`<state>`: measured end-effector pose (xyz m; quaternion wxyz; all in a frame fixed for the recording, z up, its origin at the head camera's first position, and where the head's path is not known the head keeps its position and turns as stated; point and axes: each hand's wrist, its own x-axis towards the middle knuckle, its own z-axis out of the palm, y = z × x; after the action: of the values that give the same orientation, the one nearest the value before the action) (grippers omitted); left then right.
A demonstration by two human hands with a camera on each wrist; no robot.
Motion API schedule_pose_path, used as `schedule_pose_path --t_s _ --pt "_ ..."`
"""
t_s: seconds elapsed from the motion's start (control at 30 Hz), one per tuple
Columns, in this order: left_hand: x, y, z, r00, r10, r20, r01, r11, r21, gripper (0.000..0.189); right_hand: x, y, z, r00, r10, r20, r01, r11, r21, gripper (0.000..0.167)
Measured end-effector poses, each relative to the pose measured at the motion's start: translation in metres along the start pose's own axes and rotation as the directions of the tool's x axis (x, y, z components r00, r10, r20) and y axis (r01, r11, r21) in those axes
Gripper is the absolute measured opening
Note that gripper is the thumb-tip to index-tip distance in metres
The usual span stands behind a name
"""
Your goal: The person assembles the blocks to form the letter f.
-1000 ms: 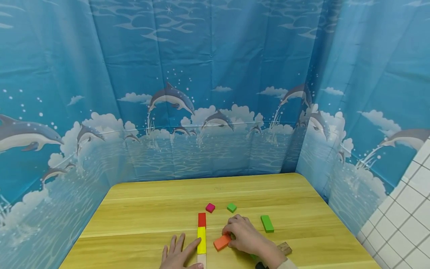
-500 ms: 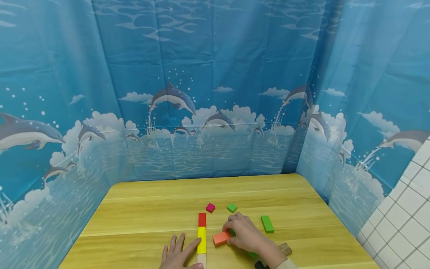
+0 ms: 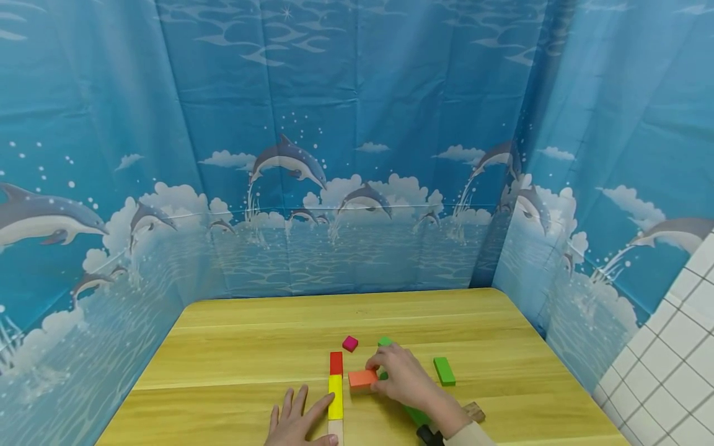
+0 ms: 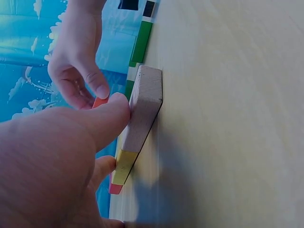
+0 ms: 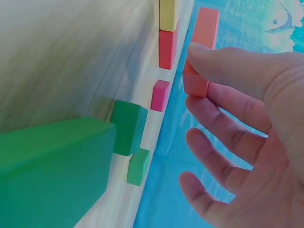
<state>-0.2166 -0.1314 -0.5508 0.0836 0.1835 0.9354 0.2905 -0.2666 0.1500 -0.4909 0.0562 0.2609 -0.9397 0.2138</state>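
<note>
A straight row on the table joins a red block point(image 3: 336, 363), a yellow block point(image 3: 336, 384) and a plain wooden block point(image 4: 145, 104). My left hand point(image 3: 295, 426) lies along the row's left side with fingers spread. Its index fingertip touches the yellow block, and its thumb rests against the plain one in the left wrist view. To the right of the row, my right hand point(image 3: 403, 378) pinches an orange block point(image 3: 361, 378) between thumb and index finger. That block is raised above the table in the right wrist view; the other fingers of this hand are loosely bent.
Beyond the row lie a small magenta block point(image 3: 350, 344) and a small green block point(image 3: 383, 341), partly hidden by my right hand. A longer green block point(image 3: 444, 371) and a brown block point(image 3: 475, 412) lie right. Dark green point(image 5: 129, 127) and large green blocks point(image 5: 57, 166) lie near.
My right hand has lifted the orange block and shifted it slightly away from me and left, turning it more level. My left hand stays put at the row.
</note>
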Motion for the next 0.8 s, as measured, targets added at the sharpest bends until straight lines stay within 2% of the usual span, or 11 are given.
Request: schedule_pose_path --t_s 0.53,0.8 --pt "-0.002 0.002 -0.002 0.999 0.024 -0.023 -0.026 0.997 -0.07 0.072 0.023 -0.011 0.008 0.993 0.072 -0.093 -0.073 0.997 0.002 0.023" --pt "-0.002 0.007 -0.006 0.999 0.031 -0.022 -0.032 0.996 -0.081 0.07 0.034 -0.015 0.015 0.987 0.106 -0.122 -0.101 0.994 0.045 0.024"
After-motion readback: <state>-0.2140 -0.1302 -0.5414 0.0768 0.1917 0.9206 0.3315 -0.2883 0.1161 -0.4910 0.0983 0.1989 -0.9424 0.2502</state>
